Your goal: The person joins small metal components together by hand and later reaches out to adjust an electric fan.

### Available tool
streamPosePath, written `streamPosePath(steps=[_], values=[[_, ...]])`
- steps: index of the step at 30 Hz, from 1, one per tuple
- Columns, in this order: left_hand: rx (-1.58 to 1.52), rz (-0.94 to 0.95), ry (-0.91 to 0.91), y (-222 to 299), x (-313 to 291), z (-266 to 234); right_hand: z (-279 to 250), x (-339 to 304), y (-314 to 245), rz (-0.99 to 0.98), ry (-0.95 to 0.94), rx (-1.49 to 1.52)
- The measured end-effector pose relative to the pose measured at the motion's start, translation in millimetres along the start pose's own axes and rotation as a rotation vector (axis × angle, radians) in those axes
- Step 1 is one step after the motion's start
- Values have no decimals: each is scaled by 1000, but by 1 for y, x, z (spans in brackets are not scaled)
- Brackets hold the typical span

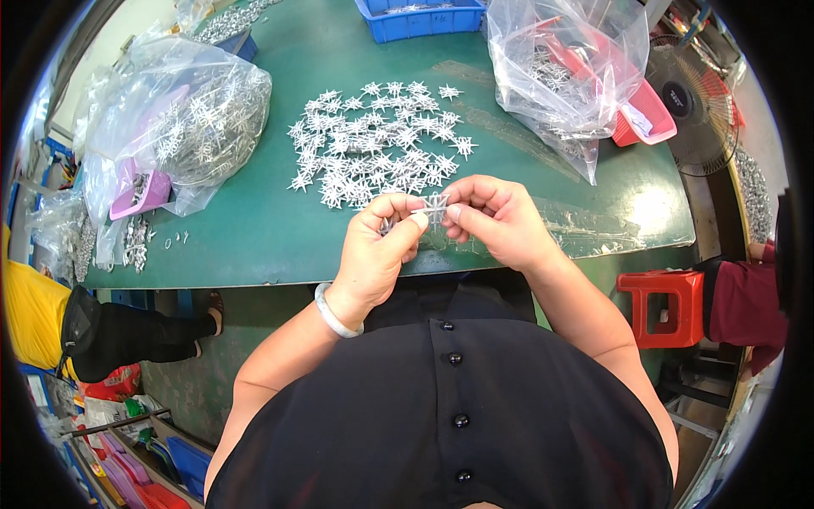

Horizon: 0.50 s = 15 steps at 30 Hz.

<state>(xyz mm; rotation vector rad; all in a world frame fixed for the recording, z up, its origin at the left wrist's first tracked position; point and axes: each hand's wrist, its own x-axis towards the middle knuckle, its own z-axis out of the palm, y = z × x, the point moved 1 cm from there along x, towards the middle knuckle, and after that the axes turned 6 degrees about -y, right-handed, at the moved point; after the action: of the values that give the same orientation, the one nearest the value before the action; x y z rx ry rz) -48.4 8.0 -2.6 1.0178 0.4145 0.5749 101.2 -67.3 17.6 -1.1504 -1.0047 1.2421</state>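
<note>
Between my two hands, just above the table's near edge, is a small silver spiky metal piece [435, 209]. My left hand [383, 242] pinches its left side between thumb and forefinger. On the other side, the thumb and fingers of my right hand [496, 220] close on its right end. A small dark or silvery bit shows within the curl of my left fingers, too small to name. Right beyond my hands, a broad pile of similar spiky silver pieces [373, 144] lies spread on the green table [280, 246].
Left stands a clear plastic bag [246, 93] of silver pieces beside a purple basket [140, 199]. A blue bin [424, 24] sits at the back. Right are another bag [543, 93], a pink basket [649, 110] and a fan [699, 106]. Red stool [661, 310] and people flank the table.
</note>
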Motion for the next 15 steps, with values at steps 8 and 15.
streamPosePath(steps=[8, 15], values=[[234, 204, 26, -3, 1, -2, 1, -3, 4, -301, 82, -380], [259, 200, 48, -3, 1, -3, 1, -2, 2, -451, 77, -567]])
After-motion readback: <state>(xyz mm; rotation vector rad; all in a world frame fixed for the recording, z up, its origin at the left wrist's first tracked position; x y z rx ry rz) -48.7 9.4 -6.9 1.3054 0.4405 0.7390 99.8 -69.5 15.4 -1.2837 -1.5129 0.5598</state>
